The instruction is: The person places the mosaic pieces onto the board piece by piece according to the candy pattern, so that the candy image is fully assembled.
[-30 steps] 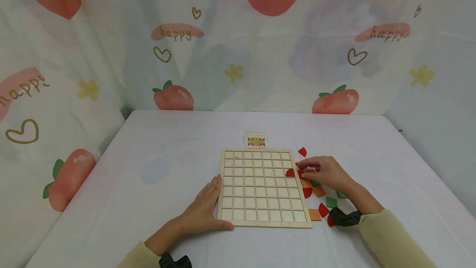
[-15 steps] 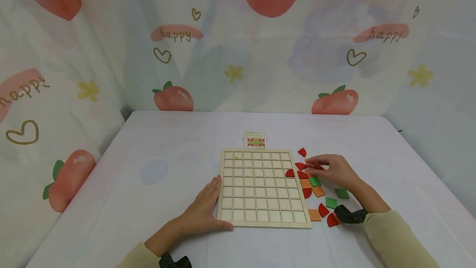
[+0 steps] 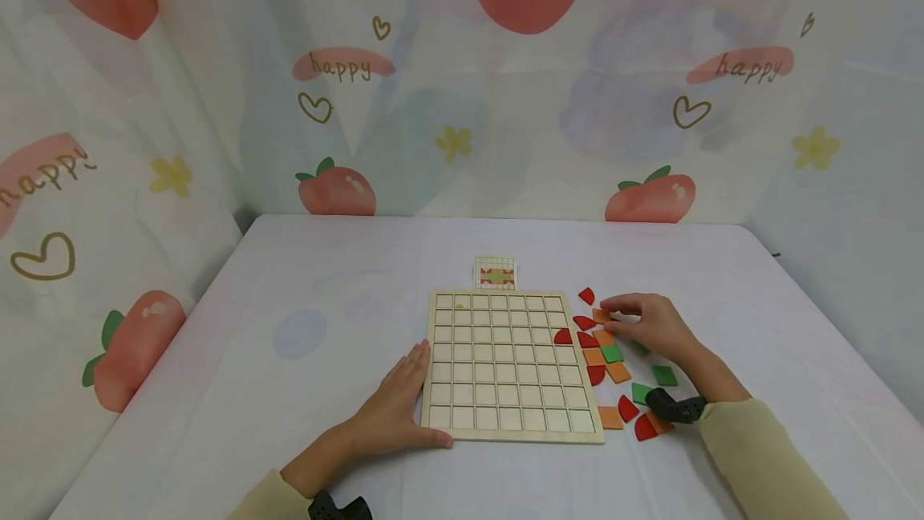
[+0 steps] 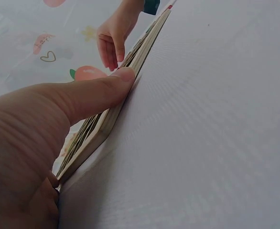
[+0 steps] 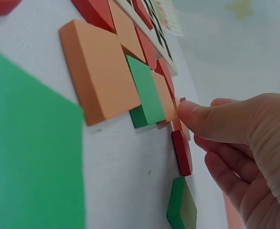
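Observation:
My left hand [image 3: 393,404] rests at the near left corner of a wooden grid board [image 3: 512,434]. Its straight fingers lie along the left edge, and the thumb [image 4: 102,93] presses the front edge. Right of the board, my right hand [image 3: 653,326] pinches a small orange square tile [image 3: 600,315] between thumb and index finger, low over the table. In the right wrist view the thumb partly hides that tile. A red rounded tile [image 3: 563,336] sits on the grid at the right side.
Several loose tiles lie along the board's right side, among them a green tile [image 3: 611,353], an orange tile [image 3: 610,417] and a red quarter-round tile [image 3: 587,295]. A pattern card [image 3: 495,272] lies behind the board. Patterned cloth [image 3: 498,119] hangs behind the table.
My right hand has moved from the board's right edge over the loose tiles, rightward and slightly away. An orange tile now shows at its fingertips. The left hand and board have not moved.

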